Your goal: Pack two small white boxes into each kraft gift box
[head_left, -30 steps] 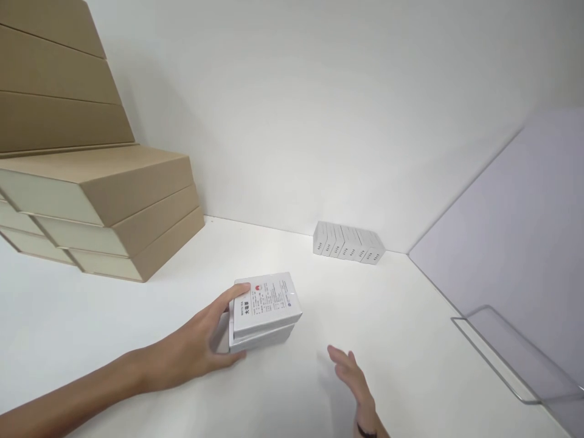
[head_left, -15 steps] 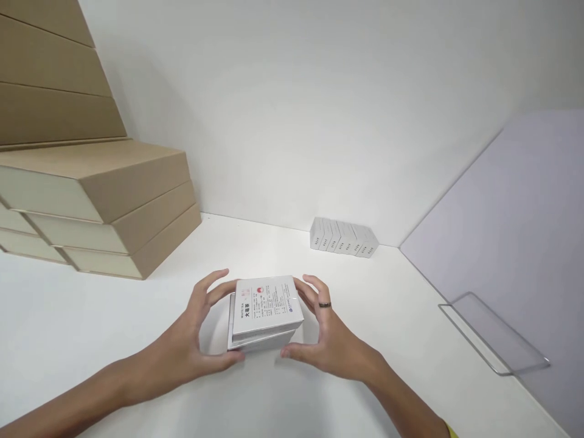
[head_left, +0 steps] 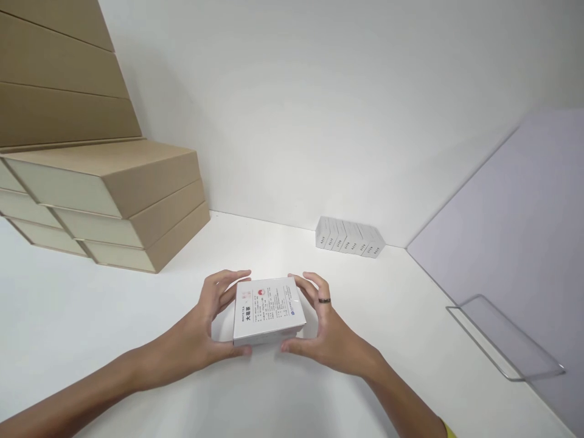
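Note:
A white printed tea box [head_left: 269, 307] lies label up in front of me, with the edge of another white box showing beneath it. My left hand [head_left: 223, 316] curls around the left side, its thumb at the front left corner and its fingers behind. On the other side, my right hand [head_left: 314, 316], with a ring on one finger, has its thumb by the front edge and its fingertips at the back right corner. Both hands grip the stacked boxes between them.
Large tan boxes [head_left: 155, 182] are piled at the left. Against the back wall stands a row of small white boxes [head_left: 349, 237]. A clear holder with a metal-like rim [head_left: 483, 344] is at the right, by the pale side panel [head_left: 524, 231].
My left hand has moved slightly right, closer in around the boxes. The upper box now sits more evenly over the lower one. The view has shifted a little to the left.

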The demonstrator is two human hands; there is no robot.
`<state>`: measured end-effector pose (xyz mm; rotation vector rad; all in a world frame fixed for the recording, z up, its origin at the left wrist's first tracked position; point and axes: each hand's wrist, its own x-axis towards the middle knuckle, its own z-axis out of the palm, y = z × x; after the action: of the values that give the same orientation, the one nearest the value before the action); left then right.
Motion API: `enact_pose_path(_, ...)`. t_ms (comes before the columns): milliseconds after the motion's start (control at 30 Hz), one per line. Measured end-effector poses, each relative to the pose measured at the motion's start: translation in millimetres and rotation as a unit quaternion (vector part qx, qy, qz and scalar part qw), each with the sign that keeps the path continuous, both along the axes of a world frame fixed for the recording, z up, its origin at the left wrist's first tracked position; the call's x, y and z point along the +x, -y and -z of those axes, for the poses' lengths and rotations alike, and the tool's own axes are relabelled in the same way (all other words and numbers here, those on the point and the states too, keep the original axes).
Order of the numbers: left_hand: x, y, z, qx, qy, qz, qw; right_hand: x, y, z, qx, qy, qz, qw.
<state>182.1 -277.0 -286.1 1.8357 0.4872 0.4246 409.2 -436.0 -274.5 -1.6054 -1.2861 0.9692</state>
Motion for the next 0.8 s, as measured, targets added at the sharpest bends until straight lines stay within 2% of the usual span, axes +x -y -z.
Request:
enact_pose_path(167, 2, 7, -1.4, 0.021, -0.059, -0.073, 0.995, 0, -4, 3.0, -0.004, -0.039, 0.010, 0.999)
enact_pose_path(400, 2, 8, 3.7, 0.097, -0.091, -0.113, 0.985, 0, -4, 5.8, 0.020, -0.024, 0.018, 0.999)
enact_pose_path(633, -1, 6, 9.4, 0.071, -0.073, -0.102, 0.989, 4, 0, 5.9, -0.013, 0.012, 0.010, 1.000)
enact_pose_path(800, -5, 3, 1.2, 0.088, 0.042, -0.035, 0.995, 4, 4, -2.5, 0.023, -0.021, -0.008, 0.999)
